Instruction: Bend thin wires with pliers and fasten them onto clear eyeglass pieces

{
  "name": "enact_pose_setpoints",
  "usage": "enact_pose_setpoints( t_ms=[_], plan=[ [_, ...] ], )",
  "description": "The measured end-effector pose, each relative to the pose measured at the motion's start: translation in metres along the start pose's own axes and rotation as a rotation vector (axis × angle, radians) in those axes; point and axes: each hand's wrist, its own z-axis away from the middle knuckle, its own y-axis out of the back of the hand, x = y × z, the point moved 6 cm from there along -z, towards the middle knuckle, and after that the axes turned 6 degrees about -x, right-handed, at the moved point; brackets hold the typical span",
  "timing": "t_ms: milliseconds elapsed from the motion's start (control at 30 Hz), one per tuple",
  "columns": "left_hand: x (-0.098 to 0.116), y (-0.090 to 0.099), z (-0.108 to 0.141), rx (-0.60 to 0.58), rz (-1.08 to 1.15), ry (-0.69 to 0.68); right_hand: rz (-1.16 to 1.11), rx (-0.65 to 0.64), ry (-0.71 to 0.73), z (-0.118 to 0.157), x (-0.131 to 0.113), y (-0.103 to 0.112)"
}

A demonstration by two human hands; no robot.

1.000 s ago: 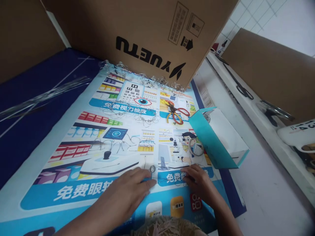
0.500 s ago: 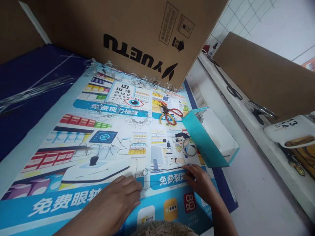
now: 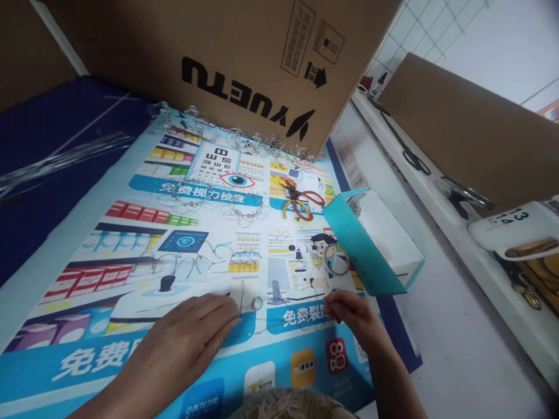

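We see the left hand [image 3: 187, 331] flat beside a wire ring [image 3: 257, 302], the right hand [image 3: 351, 317] with fingers pinched right of it, any grip unclear; wire loops [image 3: 244, 214] remain above it.

Blue-and-white printed poster [image 3: 227, 244], teal-and-white box [image 3: 362, 244], black-lettered brown carton [image 3: 244, 46]

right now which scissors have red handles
The red-handled metal scissors on the printed blue-and-white poster, not the black-handled scissors lying on the white shelf at right.
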Motion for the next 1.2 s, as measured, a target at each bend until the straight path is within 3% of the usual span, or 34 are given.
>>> enact_pose_setpoints(
  t_ms=[133,233,400,500,600,767,867,1200],
  plan=[
    [-0.004,0.000,0.001,0.029,0.154,0.074,-0.293,-0.112,0.030,-0.010,-0.013,-0.022],
    [0.000,0.001,-0.002,-0.032,0.373,0.154,-0.436,-0.211,0.033,-0.022,-0.024,-0.044],
    [0.011,0.006,-0.006,-0.089,0.797,0.234,-0.537,-0.454,0.019,-0.044,-0.046,-0.096],
    [0.012,0.008,-0.008,-0.100,0.972,0.226,-0.544,-0.523,0.035,-0.058,-0.058,-0.121],
    [0.000,0.013,-0.007,0.006,1.031,0.301,-0.480,-0.546,0.086,-0.075,-0.068,-0.131],
    [-0.014,0.017,-0.006,0.086,1.093,0.347,-0.306,-0.526,0.121,-0.100,-0.077,-0.125],
    [-0.016,0.018,-0.007,0.106,1.020,0.334,-0.196,-0.535,0.108,-0.106,-0.080,-0.123],
    [-0.013,0.020,-0.003,0.180,0.311,0.204,0.046,-0.662,0.089,-0.110,-0.079,-0.138]
  ],
)
